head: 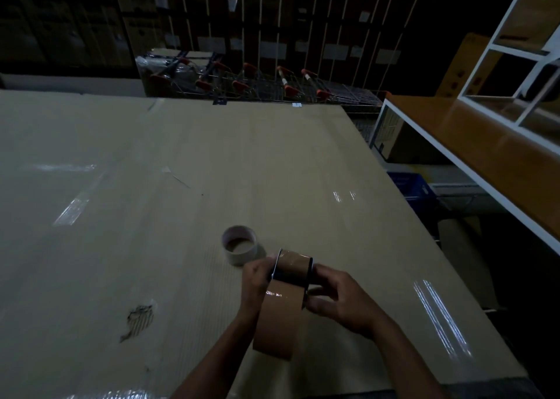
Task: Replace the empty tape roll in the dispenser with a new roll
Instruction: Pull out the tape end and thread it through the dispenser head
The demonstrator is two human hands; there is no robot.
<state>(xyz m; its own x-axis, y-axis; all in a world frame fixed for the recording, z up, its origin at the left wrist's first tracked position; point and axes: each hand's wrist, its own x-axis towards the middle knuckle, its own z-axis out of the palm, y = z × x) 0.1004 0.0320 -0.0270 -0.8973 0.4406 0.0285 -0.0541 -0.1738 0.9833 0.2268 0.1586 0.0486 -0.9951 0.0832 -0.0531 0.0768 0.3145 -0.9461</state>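
Both my hands hold a tape dispenser (292,270) above the cardboard-covered table (151,201). A new roll of brown tape (277,323) sits in it, toward me. My left hand (257,283) grips the dispenser's left side. On the right side my right hand (339,298) grips it, fingers by the metal frame. The empty pale cardboard core (241,245) stands upright on the table just beyond my left hand, apart from it.
A torn patch (138,320) marks the cardboard at the near left. A wooden-topped white-framed bench (485,144) runs along the right, with a blue crate (412,186) under it. Shopping carts (257,83) and stacked boxes stand behind the table.
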